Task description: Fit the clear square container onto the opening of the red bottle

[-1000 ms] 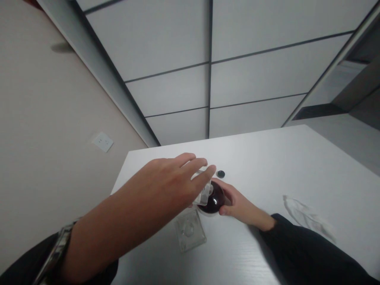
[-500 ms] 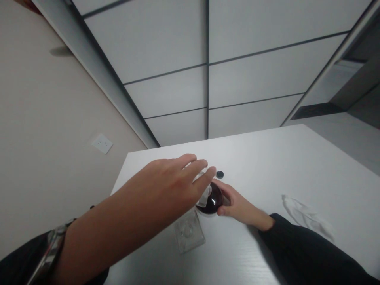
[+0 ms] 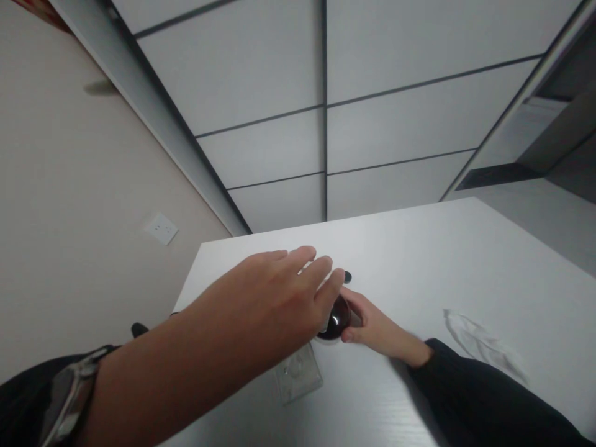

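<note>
My right hand point(image 3: 365, 320) grips a dark, glossy round vessel point(image 3: 339, 318) from its right side, with thumb and fingers around it. Its middle catches a bright reflection. Over the vessel's left part reaches my left hand point(image 3: 293, 285), back upward, fingers bent down and close together. A sliver of something pale and see-through point(image 3: 325, 324) shows under its edge; the rest is hidden by the hand. Just beyond the left fingertips lies a small black disc-shaped piece point(image 3: 348, 277). A clear square dish point(image 3: 300, 379) sits on the table, partly covered by my left forearm.
The white table point(image 3: 410, 254) ends in front of pale panelled doors point(image 3: 279, 143). At right, a crumpled white cloth point(image 3: 482, 344) lies beside my sleeve. A dark object point(image 3: 138, 329) peeks out behind my left forearm. A wall socket point(image 3: 162, 228) is at left.
My left hand has shifted slightly right and now covers more of the vessel and the see-through thing. My right hand keeps its hold. The view has tilted a little.
</note>
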Demonstrator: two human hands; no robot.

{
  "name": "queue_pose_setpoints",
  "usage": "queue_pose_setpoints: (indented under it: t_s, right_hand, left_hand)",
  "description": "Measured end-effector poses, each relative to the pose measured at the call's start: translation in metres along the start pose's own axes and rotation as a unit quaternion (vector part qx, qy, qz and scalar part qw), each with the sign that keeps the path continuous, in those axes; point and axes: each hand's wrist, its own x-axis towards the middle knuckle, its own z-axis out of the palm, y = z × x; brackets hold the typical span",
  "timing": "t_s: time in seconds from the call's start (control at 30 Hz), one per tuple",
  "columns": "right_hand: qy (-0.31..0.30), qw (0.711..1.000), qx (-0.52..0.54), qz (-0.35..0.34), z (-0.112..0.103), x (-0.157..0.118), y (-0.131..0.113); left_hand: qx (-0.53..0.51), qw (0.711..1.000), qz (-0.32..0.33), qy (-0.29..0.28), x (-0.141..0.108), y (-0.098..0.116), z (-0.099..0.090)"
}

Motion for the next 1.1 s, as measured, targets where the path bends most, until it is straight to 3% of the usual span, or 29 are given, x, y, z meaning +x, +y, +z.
queue_pose_setpoints:
  t_s: [0.23,0.63,0.97,1.1]
  right_hand:
    - [-0.003,1.0,-0.008,-0.002,-0.001,0.0,0.002]
    - [0.002,1.0,0.007,0.007,0.003,0.002,-0.007]
    - [-0.005,1.0,0.012,0.006,0.003,0.003,-0.009]
    - [-0.006,1.0,0.013,0.02,0.003,0.001,-0.008]
  left_hand:
    - [0.014,1.0,0.011,-0.019,0.003,0.001,-0.002]
    - [-0.024,0.996,0.016,0.08,-0.004,0.002,0.005]
    - [0.004,0.999,0.032,0.003,0.007,0.008,-0.008]
    - [0.041,0.998,0.04,0.01,0.006,0.01,-0.007]
